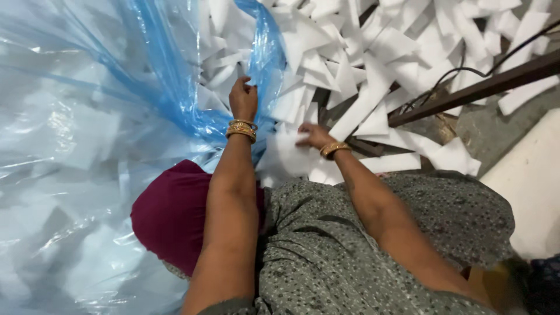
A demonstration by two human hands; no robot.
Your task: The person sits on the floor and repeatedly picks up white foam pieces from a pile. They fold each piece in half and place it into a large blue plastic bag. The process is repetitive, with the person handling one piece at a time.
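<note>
Over the scrap heap, both my hands at work.
My left hand [243, 99] pinches the blue plastic bag [116, 116]; my right hand [315, 136] closes on a white foam piece [286, 156], foam offcuts [373, 64] covering the floor.

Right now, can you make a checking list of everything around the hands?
Surface: grey floor, mostly buried under scraps.
Job's things: big clear blue plastic bag, white foam-like scraps showing inside; heap of white strips and offcuts.
Clutter: loose white pieces spread everywhere; maroon cloth at the lap.
Hands: left hand grips the bag's edge; right hand clutches a white piece; gold bangles on both wrists.
Cables: black cable over the heap.
Surroundings: brown bar crossing diagonally; white slab at right.
</note>
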